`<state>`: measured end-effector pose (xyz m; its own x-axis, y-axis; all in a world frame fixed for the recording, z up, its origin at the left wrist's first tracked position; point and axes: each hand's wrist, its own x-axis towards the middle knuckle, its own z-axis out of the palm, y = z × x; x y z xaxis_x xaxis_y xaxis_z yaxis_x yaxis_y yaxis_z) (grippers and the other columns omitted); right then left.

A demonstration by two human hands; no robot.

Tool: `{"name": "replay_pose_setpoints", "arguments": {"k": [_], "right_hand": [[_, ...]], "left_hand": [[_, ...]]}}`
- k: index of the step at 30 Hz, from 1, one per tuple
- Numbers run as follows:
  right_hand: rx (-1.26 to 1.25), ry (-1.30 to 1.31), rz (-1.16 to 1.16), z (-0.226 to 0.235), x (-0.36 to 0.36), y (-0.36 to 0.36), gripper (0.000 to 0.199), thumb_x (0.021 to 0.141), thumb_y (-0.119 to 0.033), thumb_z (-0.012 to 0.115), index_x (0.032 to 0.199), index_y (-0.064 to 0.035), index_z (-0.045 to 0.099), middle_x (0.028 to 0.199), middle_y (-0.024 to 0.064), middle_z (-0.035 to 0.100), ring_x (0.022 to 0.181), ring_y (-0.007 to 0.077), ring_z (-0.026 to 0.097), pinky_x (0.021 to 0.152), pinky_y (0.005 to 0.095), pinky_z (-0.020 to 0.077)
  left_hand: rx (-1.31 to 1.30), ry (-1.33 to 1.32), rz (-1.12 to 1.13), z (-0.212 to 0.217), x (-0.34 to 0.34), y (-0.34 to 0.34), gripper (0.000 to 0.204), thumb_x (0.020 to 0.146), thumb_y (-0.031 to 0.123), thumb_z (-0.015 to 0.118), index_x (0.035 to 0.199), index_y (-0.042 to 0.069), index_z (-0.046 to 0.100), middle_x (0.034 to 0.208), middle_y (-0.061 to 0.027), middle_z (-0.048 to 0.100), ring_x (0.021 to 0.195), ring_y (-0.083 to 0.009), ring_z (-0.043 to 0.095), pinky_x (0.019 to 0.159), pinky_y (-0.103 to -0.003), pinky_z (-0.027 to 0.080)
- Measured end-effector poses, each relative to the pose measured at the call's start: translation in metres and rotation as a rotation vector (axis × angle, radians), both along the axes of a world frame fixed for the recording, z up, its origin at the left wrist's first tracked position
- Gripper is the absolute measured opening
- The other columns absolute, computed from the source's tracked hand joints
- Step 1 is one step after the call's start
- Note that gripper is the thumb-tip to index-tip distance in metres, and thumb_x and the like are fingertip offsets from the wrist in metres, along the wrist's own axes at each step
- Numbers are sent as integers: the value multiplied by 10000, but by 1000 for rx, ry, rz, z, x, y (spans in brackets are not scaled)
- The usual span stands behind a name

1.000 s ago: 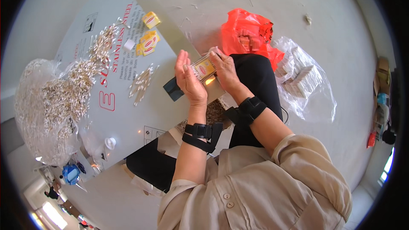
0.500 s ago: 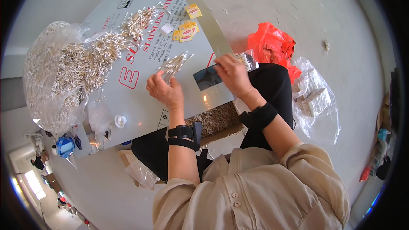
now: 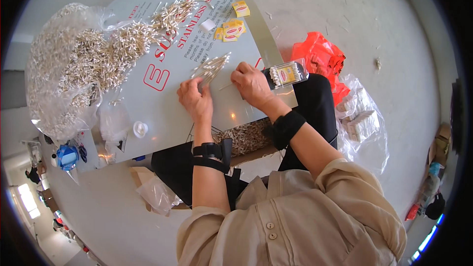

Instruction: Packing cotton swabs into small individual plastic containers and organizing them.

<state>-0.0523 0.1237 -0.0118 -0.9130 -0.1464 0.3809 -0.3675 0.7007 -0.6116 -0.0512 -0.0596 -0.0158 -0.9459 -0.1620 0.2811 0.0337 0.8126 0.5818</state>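
Observation:
My left hand (image 3: 196,99) is closed around the lower ends of a loose bunch of cotton swabs (image 3: 213,67), whose white tips fan out up and to the right. Just right of it, my right hand (image 3: 250,83) has its fingers pinched together. A single thin swab stick (image 3: 225,87) pokes out from them to the left. Beyond my right wrist, a clear pack of cotton swabs (image 3: 286,75) with a yellow card inside lies at the table's right edge, over a dark flat piece partly hidden by my hand.
A big plastic bag (image 3: 47,79) spills a heap of swabs (image 3: 125,44) across the table's left. Small yellow cards (image 3: 230,30) lie farther back, and a round white lid (image 3: 140,129) nearer. Red (image 3: 318,54) and clear bags (image 3: 377,140) sit right; a box of swabs (image 3: 246,138) is below the edge.
My right hand has moved left from the pack toward the bunch, uncovering the pack, and a swab stick now shows at its fingers. My left hand keeps the bunch. The whole view has shifted slightly.

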Motion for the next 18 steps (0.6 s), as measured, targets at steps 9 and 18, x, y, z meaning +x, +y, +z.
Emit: {"name": "replay_pose_setpoints", "arguments": {"k": [9, 18], "right_hand": [[-2, -65, 75, 7, 33, 4, 89, 749, -74, 673, 797, -63, 599, 820, 103, 554, 798, 320, 607, 695, 406, 508], [-163, -93, -185, 25, 37, 37, 265, 702, 43, 682, 942, -49, 618, 896, 136, 586, 857, 362, 614, 723, 412, 504]], "left_hand": [[-36, 79, -141, -1, 24, 24, 131, 751, 109, 714, 857, 150, 650, 925, -4, 562, 962, -279, 518, 823, -427, 399], [66, 121, -246, 1, 45, 25, 399, 772, 8, 640, 1166, 36, 589, 1176, -128, 552, 1100, -348, 491, 970, -477, 387]]}}
